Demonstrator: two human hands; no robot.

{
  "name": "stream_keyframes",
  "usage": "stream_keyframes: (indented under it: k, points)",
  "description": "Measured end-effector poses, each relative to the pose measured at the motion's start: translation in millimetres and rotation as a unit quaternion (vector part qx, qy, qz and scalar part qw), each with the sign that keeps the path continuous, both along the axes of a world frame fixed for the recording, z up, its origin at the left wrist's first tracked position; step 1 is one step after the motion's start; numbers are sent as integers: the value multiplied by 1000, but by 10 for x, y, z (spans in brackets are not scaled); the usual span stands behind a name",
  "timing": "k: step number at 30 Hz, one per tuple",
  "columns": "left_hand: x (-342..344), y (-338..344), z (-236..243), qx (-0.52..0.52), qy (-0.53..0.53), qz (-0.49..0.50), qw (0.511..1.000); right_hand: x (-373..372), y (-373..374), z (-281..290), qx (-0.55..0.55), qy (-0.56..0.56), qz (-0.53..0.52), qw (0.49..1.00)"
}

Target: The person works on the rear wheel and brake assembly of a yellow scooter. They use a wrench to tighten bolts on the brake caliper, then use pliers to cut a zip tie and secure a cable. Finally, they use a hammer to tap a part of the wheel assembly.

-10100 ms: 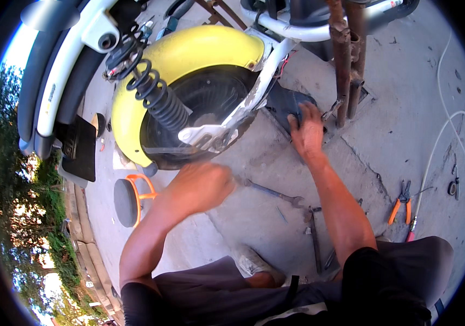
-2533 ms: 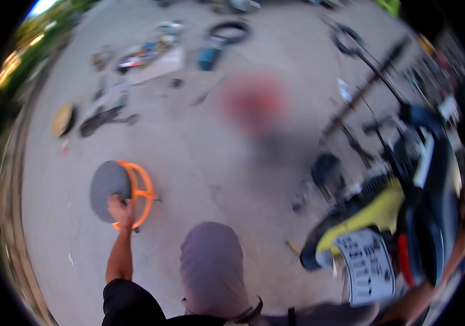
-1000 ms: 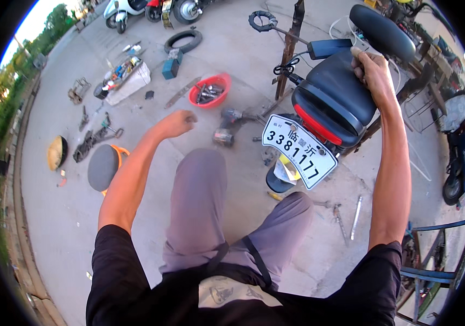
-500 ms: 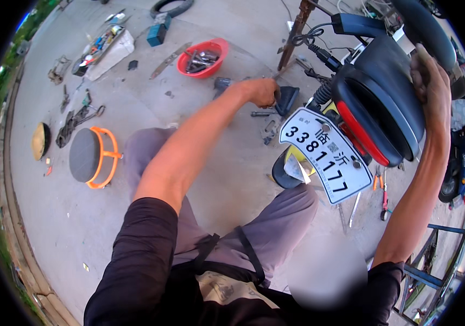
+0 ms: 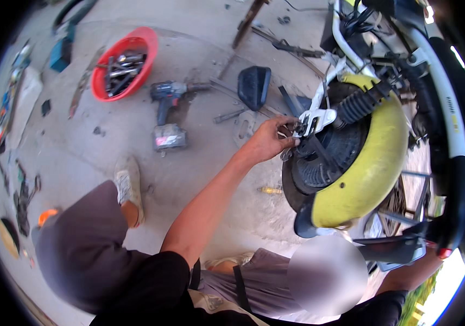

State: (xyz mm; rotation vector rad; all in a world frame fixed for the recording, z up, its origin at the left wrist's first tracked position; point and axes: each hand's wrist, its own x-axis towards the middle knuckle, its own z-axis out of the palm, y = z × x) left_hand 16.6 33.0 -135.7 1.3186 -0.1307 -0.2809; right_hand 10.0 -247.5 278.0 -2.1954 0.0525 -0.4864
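Note:
At the silver axle bracket [image 5: 319, 118] of a scooter's rear wheel, my left hand [image 5: 272, 141] has thumb and fingers pinched round a small dark part I cannot make out. The black tyre and hub [image 5: 327, 163] lie just beyond these fingers, under a yellow mudguard [image 5: 360, 187]. A black ribbed shock absorber [image 5: 365, 103] runs up from the bracket. My right forearm [image 5: 406, 276] reaches in at the lower right. Its hand is hidden behind the scooter's dark tail part [image 5: 392, 249], so its fingers do not show.
A cordless impact wrench [image 5: 166, 100] lies on the concrete beside a red tub [image 5: 152, 49] of metal tools. Close to the wheel are a black wedge-shaped block [image 5: 254, 87], a steel bar [image 5: 229, 115] and a yellow-handled tool [image 5: 270, 190]. The scooter's white frame tube [image 5: 449, 114] rises at right.
My view has swung to the scooter's side, bringing wheel and mudguard into sight. My left hand has moved from near the black block to the axle bracket. My right hand has become hidden.

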Motion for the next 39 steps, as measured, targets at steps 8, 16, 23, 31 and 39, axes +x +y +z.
stream_keyframes:
  k: [8,16,23,31,39]
  points:
    - [92,11,-18,-53,-83,66,993,-466,-122,-115,-23,-24,-168,985]
    - [112,-40,-36,-119,-50,101,987,-1768,807,-237,-114,-171,-434,877]
    - [20,-77,-65,-128,-47,107,985,-2260,2402,-1430,32,-36,-514,857]
    - [95,-4,-76,-143,-39,100,984,-2166,2795,-3471,633,-6,-459,624]
    - [110,-41,-134,-80,76,99,989,-1337,1980,-4040,662,-98,-470,576]
